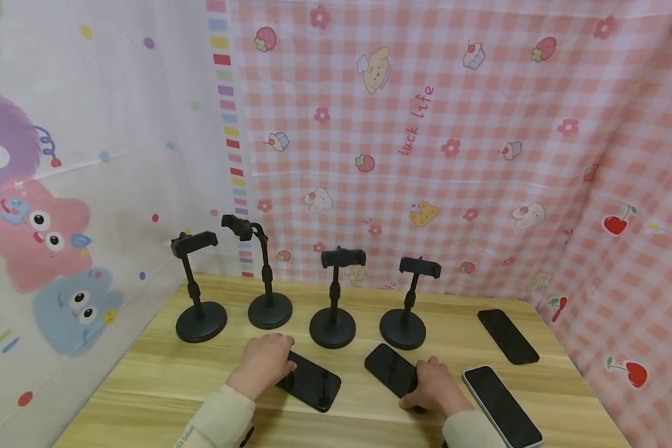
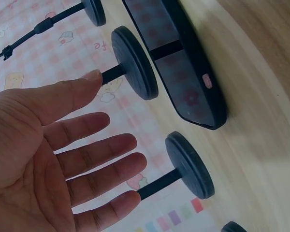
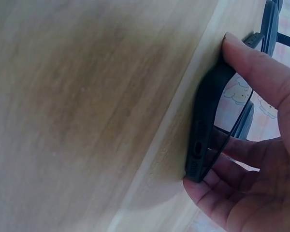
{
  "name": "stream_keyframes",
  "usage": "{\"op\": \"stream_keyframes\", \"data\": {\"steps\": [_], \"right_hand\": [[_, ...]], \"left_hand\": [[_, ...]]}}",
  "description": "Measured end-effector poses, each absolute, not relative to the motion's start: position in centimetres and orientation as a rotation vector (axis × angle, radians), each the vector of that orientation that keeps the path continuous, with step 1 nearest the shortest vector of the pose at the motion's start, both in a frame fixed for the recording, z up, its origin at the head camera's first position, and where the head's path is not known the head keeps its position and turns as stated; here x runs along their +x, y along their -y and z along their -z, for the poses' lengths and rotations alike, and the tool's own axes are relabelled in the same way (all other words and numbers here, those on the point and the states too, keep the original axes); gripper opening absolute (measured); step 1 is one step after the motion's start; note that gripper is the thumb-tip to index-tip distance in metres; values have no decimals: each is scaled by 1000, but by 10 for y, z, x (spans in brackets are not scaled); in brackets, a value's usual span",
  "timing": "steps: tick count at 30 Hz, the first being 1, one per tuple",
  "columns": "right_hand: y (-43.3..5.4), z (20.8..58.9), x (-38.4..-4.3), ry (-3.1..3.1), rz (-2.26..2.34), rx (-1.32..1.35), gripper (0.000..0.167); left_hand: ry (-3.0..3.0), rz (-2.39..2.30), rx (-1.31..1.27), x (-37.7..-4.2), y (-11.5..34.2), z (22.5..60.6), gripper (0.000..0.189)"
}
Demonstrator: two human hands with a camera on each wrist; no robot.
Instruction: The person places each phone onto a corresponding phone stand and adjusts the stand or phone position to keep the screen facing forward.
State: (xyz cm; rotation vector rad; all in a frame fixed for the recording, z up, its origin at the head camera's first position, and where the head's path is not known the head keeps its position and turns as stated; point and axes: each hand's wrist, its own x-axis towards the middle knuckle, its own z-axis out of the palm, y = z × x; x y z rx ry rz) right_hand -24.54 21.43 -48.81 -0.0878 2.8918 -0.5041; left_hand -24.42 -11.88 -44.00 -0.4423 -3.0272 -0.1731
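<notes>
My left hand (image 1: 264,366) is at the left end of a black smartphone (image 1: 313,387) that lies flat, screen up, on the table. In the left wrist view the fingers of that hand (image 2: 72,150) are extended and spread, with a gap between them and the phone (image 2: 176,63). Further right, my right hand (image 1: 435,387) grips the near end of a second black smartphone (image 1: 389,366). The right wrist view has the thumb on one long edge of this phone (image 3: 205,113) and the fingertips at the opposite edge, near the charging port.
Several black phone stands with round bases (image 1: 333,328) stand in a row along the back of the wooden table (image 1: 162,373). On the right lie a white-edged phone (image 1: 504,407) and another black phone (image 1: 507,337). Patterned cloth (image 1: 403,124) hangs behind and at both sides.
</notes>
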Motion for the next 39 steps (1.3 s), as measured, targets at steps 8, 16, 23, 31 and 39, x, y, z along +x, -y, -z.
{"op": "stream_keyframes", "data": {"steps": [8, 16, 23, 31, 39], "right_hand": [[-211, 488, -249, -2899, 483, -74, 77], [-211, 489, -246, -2888, 513, -61, 75], [-208, 492, -239, -2938, 522, -95, 71], [-202, 489, -229, -2964, 548, -78, 69], [-189, 482, -222, -3001, 614, -66, 73]], "left_hand": [[3017, 181, -441, -247, 120, 439, 25], [3042, 155, -419, -246, 121, 442, 26], [2891, 182, -500, -245, 123, 444, 21], [2750, 147, -569, -250, 120, 441, 27], [2703, 108, -534, -249, 124, 442, 46]]}}
